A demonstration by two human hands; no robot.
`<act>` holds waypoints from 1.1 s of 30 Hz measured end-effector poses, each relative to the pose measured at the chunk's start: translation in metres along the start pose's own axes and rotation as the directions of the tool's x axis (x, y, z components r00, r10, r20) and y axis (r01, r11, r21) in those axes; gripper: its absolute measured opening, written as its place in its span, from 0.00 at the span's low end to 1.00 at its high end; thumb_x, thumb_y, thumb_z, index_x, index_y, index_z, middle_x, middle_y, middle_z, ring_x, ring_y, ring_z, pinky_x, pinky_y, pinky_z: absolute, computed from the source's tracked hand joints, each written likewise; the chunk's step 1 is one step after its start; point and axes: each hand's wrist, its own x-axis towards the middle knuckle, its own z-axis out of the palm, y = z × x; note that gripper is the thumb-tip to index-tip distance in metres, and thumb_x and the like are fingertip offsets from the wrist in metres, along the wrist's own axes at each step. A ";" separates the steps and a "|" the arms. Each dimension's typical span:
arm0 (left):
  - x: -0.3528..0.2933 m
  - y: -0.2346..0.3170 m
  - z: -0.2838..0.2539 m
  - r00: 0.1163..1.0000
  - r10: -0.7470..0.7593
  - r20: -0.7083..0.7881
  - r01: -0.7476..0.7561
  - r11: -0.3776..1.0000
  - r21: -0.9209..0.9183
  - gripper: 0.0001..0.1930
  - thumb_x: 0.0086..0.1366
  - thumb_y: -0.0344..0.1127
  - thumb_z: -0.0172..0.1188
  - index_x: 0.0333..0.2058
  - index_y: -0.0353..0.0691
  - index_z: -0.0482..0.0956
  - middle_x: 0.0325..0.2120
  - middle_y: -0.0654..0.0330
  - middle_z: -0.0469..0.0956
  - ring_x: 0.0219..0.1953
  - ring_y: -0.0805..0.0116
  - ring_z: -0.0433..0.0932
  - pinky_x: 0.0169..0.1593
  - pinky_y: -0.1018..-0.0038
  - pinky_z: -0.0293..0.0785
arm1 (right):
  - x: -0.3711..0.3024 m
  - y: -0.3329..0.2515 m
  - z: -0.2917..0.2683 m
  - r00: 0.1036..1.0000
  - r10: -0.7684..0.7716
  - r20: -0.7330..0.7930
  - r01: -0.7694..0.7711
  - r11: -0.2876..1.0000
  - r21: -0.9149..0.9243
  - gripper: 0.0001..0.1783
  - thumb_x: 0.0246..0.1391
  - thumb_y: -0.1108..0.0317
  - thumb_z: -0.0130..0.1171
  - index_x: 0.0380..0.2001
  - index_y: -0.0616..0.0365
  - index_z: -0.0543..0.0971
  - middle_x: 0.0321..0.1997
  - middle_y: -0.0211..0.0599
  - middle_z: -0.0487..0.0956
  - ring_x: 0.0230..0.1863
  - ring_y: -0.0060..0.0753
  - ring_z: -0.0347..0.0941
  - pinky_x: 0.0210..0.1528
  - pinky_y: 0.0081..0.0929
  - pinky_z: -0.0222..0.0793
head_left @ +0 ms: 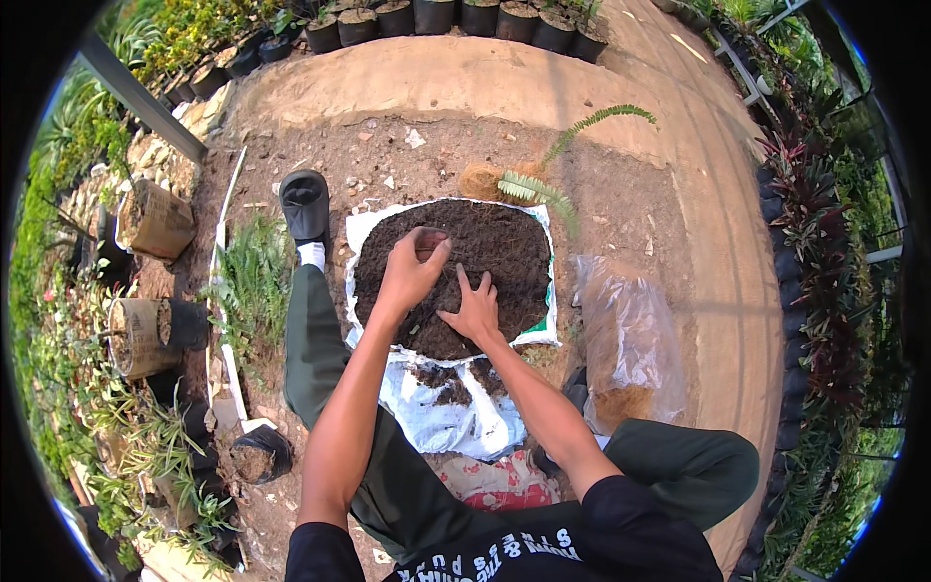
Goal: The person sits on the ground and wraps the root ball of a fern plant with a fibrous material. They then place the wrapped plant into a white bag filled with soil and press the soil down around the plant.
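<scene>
Dark, crumbly soil (504, 242) lies heaped on an opened white sack (456, 412) between my legs. Over the middle of the heap is my left hand (411, 272), its fingers curled in toward the thumb. Whatever the fingertips may pinch there is too small to make out. Just to its right, my right hand (475, 308) rests on the soil with its fingers spread and nothing in them. A fern (538, 189) with a brown fibrous root ball (482, 181) lies at the sack's far edge, its fronds reaching right.
To the right lies a clear plastic bag (632, 339) with brown fibre inside. My shoe (305, 204) is left of the sack, beside green ferns (254, 281). Potted plants (155, 221) line the left, and black pots (436, 16) stand along the far side.
</scene>
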 end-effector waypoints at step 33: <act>-0.003 -0.005 0.014 0.999 0.032 -0.028 -0.032 0.999 -0.006 0.18 0.66 0.38 0.60 0.45 0.26 0.78 0.39 0.48 0.83 0.41 0.62 0.84 0.44 0.68 0.78 | 0.000 -0.024 -0.007 0.986 0.153 0.061 -0.155 0.988 0.019 0.54 0.39 0.56 0.77 0.68 0.44 0.57 0.68 0.54 0.57 0.65 0.67 0.56 0.58 0.63 0.64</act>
